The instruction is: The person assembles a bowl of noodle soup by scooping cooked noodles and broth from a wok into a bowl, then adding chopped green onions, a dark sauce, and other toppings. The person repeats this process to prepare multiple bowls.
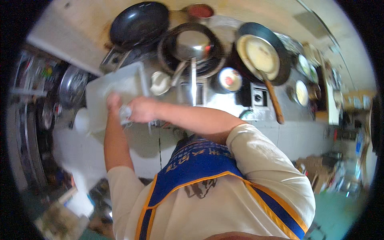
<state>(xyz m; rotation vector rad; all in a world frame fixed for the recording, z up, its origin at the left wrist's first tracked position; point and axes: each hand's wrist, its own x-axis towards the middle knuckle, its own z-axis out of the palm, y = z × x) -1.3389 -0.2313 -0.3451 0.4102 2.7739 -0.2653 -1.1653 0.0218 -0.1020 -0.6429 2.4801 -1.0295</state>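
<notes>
At the left of the counter stands a pale rectangular plastic tub (143, 78) with whitish contents. My left hand (114, 100) reaches into or over it; its fingers are blurred and partly hidden. Close beside my left wrist, my right hand (143, 109) is closed at the tub's near side. A clear, crinkled-looking thing (125, 113) shows at its fingers, possibly thin plastic, too blurred to name. To the right of the tub is a small white bowl or bag (160, 83).
Behind are a black wok (140, 24) and a metal ladle (193, 82) resting over another wok. At right, a wok holds a pale round pan with a wooden handle (274, 102). A round tub (230, 79) and a bowl (301, 93) stand nearby. Shelves line the left.
</notes>
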